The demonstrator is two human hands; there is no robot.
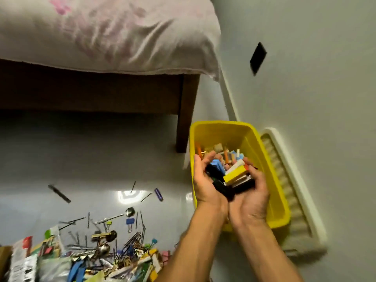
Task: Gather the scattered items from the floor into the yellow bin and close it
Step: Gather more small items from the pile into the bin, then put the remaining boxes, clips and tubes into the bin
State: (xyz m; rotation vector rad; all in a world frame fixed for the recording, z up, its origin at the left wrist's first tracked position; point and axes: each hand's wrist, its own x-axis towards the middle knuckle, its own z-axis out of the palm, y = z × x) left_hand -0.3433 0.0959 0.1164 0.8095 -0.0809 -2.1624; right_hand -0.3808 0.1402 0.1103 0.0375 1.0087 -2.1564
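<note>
While cupped together over yellow plastic bin, left hand & right hand clamp boxy blocks.

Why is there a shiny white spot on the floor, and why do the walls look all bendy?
In the head view, the white spot is glare, a light reflecting off the glossy floor. The wide-angle lens curves the wall and the bed. The hairpins and the black object on the wall look smeared by blur, and shadow darkens the space under the bed.
</note>
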